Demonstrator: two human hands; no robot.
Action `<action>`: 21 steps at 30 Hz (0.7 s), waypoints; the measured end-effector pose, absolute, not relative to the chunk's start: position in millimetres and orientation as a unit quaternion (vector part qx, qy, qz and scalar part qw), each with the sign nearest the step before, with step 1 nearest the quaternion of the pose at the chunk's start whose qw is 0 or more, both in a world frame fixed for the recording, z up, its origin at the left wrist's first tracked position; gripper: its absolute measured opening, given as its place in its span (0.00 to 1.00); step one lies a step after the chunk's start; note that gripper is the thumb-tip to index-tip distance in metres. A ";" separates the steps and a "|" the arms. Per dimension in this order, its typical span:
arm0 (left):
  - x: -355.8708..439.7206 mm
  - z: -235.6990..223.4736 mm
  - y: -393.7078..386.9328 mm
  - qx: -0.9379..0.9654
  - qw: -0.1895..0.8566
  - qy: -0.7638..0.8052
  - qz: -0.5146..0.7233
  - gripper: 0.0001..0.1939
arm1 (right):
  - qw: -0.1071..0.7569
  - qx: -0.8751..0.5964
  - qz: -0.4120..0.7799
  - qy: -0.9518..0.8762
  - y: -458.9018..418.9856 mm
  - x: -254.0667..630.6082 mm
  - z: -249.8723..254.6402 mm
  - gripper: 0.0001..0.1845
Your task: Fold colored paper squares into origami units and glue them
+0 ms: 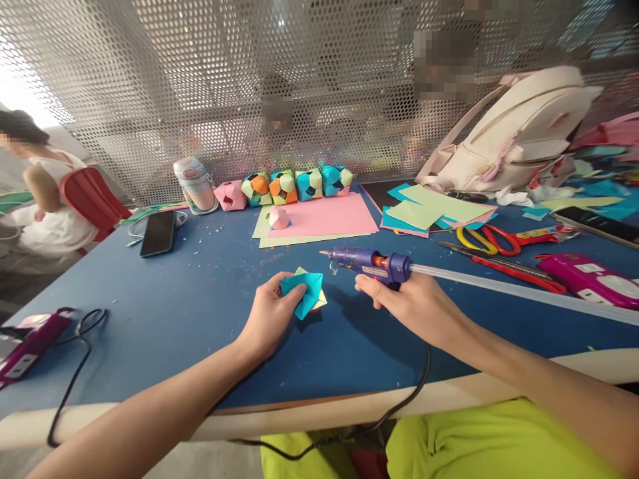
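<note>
My left hand (272,306) pinches a small folded paper piece (308,293), blue on top with pale yellow showing beneath, above the blue table. My right hand (407,303) is wrapped round the handle of a purple hot glue gun (367,261). The gun's nozzle points left, up and beyond the paper piece and apart from it. From its back a long clear glue stick (504,290) runs off to the right. A strand of glue seems to hang under the nozzle.
Folded paper balls (283,186) line the back, beside a bottle (194,186). Pink sheets (334,216) lie before them. Right are loose papers (424,207), scissors (519,239), a red cutter (509,266) and a backpack (524,133). A phone (158,233) and power strip (32,346) lie left.
</note>
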State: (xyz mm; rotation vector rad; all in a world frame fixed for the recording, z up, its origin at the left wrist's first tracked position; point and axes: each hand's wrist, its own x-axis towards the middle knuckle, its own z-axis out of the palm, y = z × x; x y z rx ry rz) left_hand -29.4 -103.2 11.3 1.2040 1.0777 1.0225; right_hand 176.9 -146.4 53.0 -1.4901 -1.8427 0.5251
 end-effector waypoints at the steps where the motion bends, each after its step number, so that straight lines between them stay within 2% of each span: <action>1: -28.5 12.8 -104.2 0.508 0.583 0.458 0.439 0.15 | 0.349 -0.582 0.200 -0.706 -142.4 177.9 49.6 0.18; 10: -29.1 17.0 -112.7 0.535 0.575 0.457 0.419 0.16 | 0.200 -0.641 0.055 -0.739 -111.0 177.2 8.9 0.22; 14: -31.0 19.5 -116.7 0.562 0.548 0.469 0.405 0.16 | 0.154 -0.622 0.030 -0.767 -117.5 188.0 21.9 0.22; 17: -32.0 21.2 -119.7 0.578 0.525 0.478 0.402 0.16 | 0.112 -0.660 -0.024 -0.743 -139.2 199.3 45.0 0.19; 19: -32.3 21.5 -121.7 0.589 0.515 0.478 0.399 0.16 | 0.100 -0.658 -0.003 -0.747 -158.9 200.9 60.4 0.21; 21: -32.0 21.3 -124.3 0.604 0.505 0.475 0.393 0.14 | 0.153 -0.602 0.073 -0.780 -175.9 194.4 71.2 0.20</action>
